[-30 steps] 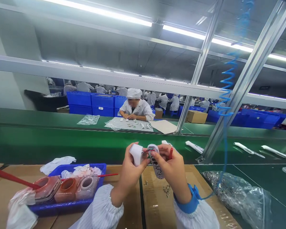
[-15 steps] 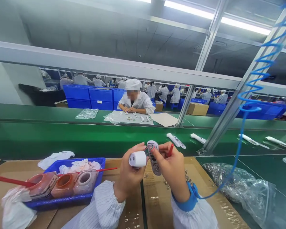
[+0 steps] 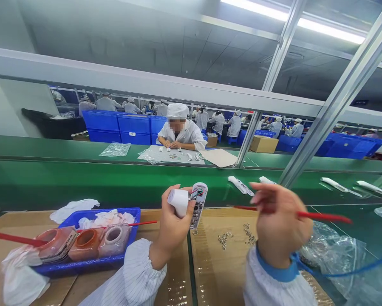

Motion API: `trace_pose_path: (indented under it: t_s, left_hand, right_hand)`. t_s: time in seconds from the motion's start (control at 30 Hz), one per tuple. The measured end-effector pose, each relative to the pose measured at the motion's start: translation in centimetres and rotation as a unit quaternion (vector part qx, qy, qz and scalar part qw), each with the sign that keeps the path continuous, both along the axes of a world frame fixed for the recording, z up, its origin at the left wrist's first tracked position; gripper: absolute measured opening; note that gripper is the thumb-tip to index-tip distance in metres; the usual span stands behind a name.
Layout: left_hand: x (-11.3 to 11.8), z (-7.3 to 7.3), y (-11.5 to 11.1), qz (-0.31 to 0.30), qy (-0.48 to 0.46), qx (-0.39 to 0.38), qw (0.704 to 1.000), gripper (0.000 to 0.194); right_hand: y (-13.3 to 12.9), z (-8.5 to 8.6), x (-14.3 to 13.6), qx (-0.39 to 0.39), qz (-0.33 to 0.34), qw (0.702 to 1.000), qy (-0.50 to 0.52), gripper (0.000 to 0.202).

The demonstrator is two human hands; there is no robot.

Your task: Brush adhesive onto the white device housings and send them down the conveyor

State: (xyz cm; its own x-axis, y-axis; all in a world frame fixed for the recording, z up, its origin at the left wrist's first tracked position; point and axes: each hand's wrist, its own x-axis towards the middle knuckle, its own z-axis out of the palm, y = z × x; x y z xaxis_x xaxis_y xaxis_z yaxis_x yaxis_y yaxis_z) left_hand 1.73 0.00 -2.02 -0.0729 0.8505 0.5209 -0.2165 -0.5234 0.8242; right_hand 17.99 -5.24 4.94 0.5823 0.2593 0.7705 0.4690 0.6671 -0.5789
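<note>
**Held board and brush well apart, brush off the work.**

Gripped a white cylinder [image 3: 179, 200] and a narrow circuit board [image 3: 198, 204] together in the left hand [image 3: 173, 221], fingers wrapped round both, raised over the far edge of the cardboard-covered surface [image 3: 216, 276]. Pinched a thin red brush [image 3: 321, 216] in the right hand [image 3: 281, 223], fingers curled tight on the handle, out toward the right edge; too blurred to make out the brush tip. Judged the step as brush work on the board. Left small metal parts [image 3: 224, 239] on the surface between the hands and a blue tray [image 3: 82, 268] of pots near the left edge. Needed next, by that judgement, a careful aim of the tip at the board, with the left hand steady.
</note>
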Motion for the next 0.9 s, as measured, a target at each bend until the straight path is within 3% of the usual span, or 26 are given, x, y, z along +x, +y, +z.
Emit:
trace_pose_path:
  t_s: [0.1, 0.17, 0.27, 0.43, 0.53, 0.77, 0.9]
  left_hand:
    - [-0.1, 0.0, 0.3, 0.008, 0.003, 0.014, 1.0, 0.05]
    - [-0.3, -0.1, 0.5, 0.016, 0.009, 0.022, 1.0, 0.049]
    - [-0.6, -0.1, 0.7, 0.025, 0.026, 0.018, 0.999, 0.051]
    - [-0.9, -0.2, 1.0, 0.037, 0.054, 0.025, 0.998, 0.051]
    - [-1.0, -0.3, 1.1, 0.044, 0.056, 0.045, 0.996, 0.05]
    - [-0.9, -0.2, 0.9, 0.063, 0.054, 0.07, 0.994, 0.048]
    - [-0.8, -0.1, 0.7, 0.069, 0.029, 0.093, 0.993, 0.05]
  right_hand:
    - [-0.8, 1.2, 1.2, 0.23, -0.138, 0.962, 0.049, 0.037]
    - [-1.3, 1.8, 1.4, 0.281, -0.198, 0.936, 0.078, 0.039]
    - [-1.8, 1.8, 0.8, 0.262, -0.218, 0.936, 0.084, 0.038]
    - [-2.1, 0.1, 0.1, 0.191, -0.111, 0.975, -0.023, 0.042]
    - [-2.0, -0.5, 0.1, 0.159, -0.106, 0.979, -0.068, 0.044]
    - [-1.2, 0.4, -0.8, 0.253, -0.055, 0.965, -0.037, 0.036]
    - [-1.6, 0.5, -0.6, 0.2, -0.074, 0.977, -0.019, 0.036]
